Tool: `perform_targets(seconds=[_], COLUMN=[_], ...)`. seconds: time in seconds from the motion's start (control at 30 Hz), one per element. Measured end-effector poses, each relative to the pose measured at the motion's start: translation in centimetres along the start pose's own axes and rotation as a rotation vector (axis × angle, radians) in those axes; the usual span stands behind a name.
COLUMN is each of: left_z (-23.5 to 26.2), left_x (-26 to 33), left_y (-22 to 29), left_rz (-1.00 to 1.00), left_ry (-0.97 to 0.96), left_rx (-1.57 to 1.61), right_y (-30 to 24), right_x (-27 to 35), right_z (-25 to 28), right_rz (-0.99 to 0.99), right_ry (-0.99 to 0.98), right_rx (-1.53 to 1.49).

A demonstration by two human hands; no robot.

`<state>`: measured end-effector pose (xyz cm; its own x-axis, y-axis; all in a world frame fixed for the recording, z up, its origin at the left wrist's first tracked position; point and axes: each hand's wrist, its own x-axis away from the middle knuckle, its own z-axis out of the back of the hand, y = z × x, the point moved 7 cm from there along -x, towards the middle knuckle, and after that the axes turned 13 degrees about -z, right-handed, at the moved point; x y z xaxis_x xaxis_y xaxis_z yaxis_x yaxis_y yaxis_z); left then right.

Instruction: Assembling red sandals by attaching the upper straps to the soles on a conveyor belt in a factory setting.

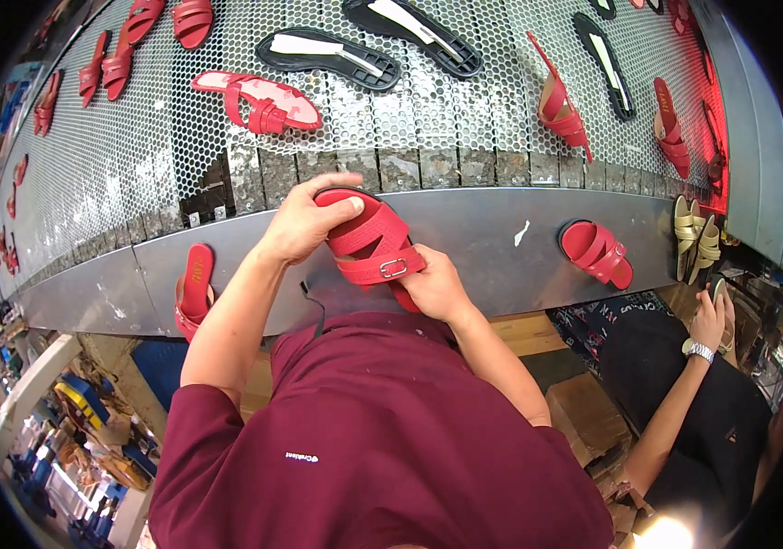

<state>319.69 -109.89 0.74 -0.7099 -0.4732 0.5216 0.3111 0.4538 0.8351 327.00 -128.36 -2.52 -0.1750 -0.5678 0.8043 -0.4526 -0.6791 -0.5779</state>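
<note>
Between both hands I hold a red strappy sandal [375, 240] with a small metal buckle, just over the near metal edge. My left hand [307, 218] grips its upper left end, thumb pressed on the red insole and fingers behind. At the strap's buckle side, my right hand [437, 285] is closed round the lower part, its fingertips partly hidden. Left of my left forearm lies a single red sandal [194, 291] on the metal ledge. Another red buckled sandal [596, 253] rests on the ledge to my right.
A perforated metal conveyor [464, 119] carries black soles [329, 57] with white strips, an overturned red upper [259, 102] and several red sandals. Gold sandals [695, 240] stand at the ledge's right end. Beside me a co-worker's hands [710, 320] hold a sandal. Cardboard boxes [588, 416] stand below.
</note>
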Motion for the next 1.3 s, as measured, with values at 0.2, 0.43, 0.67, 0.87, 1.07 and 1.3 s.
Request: perform_targets(seconds=[0.2,0.43,0.67,0.87,1.07,1.3], left_z=[0.2,-0.4,-1.4,-2.5,-2.6,-0.1], left_x=[0.1,0.0,0.0,-0.5,-0.4,-0.3], left_y=[0.4,0.2,0.6,2.1,1.8,-3.6], left_rz=[0.077,0.006,0.022,0.088,-0.031,0.152], left_ry=[-0.062,-0.006,-0.032,-0.149,-0.074,0.086], left_rx=[-0.323,-0.274,-0.075,-0.427,-0.563,-0.267], right_y=[-1.2,-2.2,-3.7,-4.3,-4.4,-1.1], right_x=[0.5,0.6,0.7,1.0,0.8,1.0], right_z=[0.5,2.1,4.5,5.2,5.9,9.9], right_rz=[0.026,0.053,0.051,0.076,0.038,-0.119], right_ry=[0.0,0.021,0.05,0.102,0.048,0.182], right_rx=[0.048,0.127,0.274,0.513,0.522,0.578])
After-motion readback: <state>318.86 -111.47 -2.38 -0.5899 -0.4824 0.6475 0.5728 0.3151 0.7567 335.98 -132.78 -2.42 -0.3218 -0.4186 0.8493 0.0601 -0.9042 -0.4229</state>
